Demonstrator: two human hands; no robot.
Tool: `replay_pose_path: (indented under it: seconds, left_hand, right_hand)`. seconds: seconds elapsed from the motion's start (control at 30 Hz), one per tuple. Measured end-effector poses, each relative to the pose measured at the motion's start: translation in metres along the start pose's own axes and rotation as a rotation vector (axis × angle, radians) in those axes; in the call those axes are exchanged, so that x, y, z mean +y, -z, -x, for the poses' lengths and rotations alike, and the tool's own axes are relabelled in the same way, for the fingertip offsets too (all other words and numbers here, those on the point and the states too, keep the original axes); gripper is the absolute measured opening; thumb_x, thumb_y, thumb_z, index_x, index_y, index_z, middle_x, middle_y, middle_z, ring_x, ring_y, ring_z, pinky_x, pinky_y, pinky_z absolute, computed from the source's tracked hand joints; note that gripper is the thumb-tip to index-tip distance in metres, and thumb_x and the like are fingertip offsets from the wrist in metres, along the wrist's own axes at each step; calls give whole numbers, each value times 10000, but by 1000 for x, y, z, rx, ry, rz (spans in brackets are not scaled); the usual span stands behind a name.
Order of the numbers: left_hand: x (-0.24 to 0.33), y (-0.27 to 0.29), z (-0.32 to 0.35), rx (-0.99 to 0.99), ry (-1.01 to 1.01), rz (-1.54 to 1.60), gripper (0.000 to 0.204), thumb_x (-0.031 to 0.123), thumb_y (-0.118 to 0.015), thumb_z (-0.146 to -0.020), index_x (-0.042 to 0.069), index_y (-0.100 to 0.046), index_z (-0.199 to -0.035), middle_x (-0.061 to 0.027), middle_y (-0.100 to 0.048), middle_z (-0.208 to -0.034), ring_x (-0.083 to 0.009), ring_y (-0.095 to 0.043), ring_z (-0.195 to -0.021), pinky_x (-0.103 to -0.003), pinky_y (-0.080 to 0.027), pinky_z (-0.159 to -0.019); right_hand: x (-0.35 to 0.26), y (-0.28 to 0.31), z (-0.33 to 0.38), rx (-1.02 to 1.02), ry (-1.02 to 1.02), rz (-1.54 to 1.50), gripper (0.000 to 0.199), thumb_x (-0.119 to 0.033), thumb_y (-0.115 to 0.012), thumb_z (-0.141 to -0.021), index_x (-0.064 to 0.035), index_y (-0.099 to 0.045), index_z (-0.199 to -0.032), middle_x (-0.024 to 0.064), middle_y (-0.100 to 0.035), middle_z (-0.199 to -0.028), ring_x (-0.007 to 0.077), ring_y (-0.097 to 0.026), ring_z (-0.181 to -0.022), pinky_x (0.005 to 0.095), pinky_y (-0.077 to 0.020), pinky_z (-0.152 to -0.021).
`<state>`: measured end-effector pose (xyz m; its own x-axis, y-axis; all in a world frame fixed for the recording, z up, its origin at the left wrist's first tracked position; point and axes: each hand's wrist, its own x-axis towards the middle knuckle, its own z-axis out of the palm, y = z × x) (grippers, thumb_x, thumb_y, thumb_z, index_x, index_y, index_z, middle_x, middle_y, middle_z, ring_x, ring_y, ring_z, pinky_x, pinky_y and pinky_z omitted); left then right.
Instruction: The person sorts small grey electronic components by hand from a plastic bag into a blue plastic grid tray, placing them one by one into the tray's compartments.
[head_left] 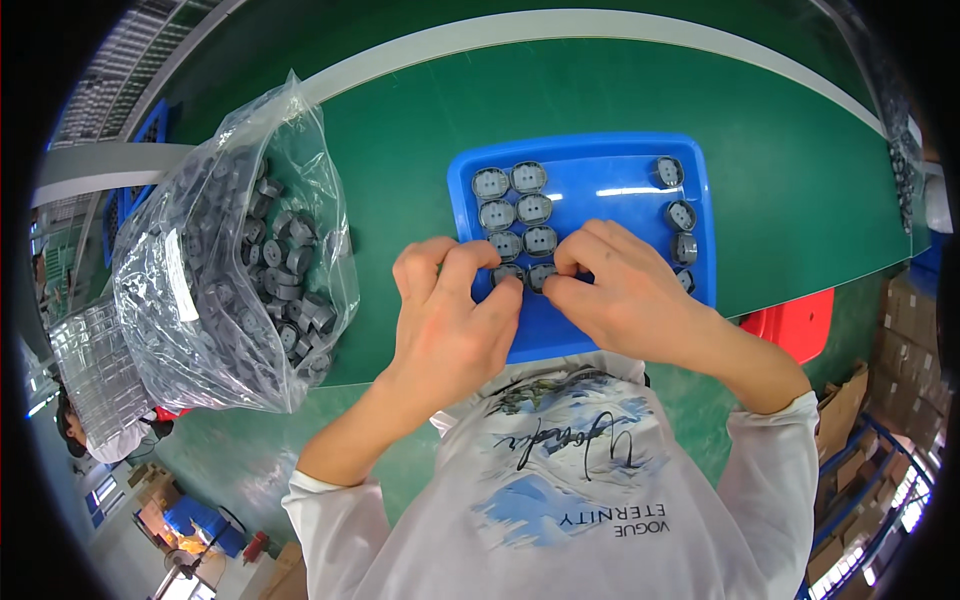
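Observation:
Both my hands work at the near left part of a blue tray (580, 148). My left hand (450, 315) is closed in a pinch on a round grey plastic part (507, 272) at the end of the left column. Beside it, my right hand (625, 295) pinches another round grey part (541, 274). Two columns of such parts run away from my fingers, among them one grey part (540, 240) just beyond my right fingertips. Along the tray's right side stand several more, tipped on edge, such as this grey part (681, 215). My fingers partly hide the two held pieces.
A clear plastic bag (230, 270) full of loose grey parts lies open on the green table (400, 130) at the left. A red container (795, 325) sits past the table's near right edge. Cardboard boxes (905, 345) are stacked at far right. Another person (110, 440) is at lower left.

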<state>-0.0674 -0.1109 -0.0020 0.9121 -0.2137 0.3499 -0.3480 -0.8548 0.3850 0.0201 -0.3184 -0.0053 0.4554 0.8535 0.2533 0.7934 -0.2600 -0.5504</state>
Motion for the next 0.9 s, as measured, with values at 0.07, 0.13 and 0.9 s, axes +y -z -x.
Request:
replay_pose_path:
  seconds: [0.07, 0.13, 0.9]
  left_hand:
    - [-1, 0, 0, -30, -10, 23, 226, 41, -808, -677, 75, -736, -889, -88, -620, -1096, -336, -476, -1050, -430, -396, -892]
    - [-3, 0, 1, -30, -8, 23, 223, 42, -808, -677, 75, -737, -886, -88, -620, -1096, -335, -478, -1051, -429, -396, -893]
    - [8, -13, -55, 66, -184, 171, 218, 67, -750, -681, 29, -714, -892, -75, -622, -938, -291, -531, -986, -413, -438, -861]
  right_hand:
    - [0, -1, 0, 9, -5, 8, 114, -55, -720, -723, -52, -673, -827, 63, -548, -884, 254, -564, -825, 369, -481, -706]
    - [0, -1, 0, 26, -5, 18, 113, -55, -720, -726, -54, -668, -826, 58, -543, -878, 248, -562, -815, 361, -476, -701]
    - [28, 83, 30, 255, -474, 345, 170, -88, -797, -781, -27, -682, -892, 107, -626, -1172, 297, -582, -1128, 406, -491, -928]
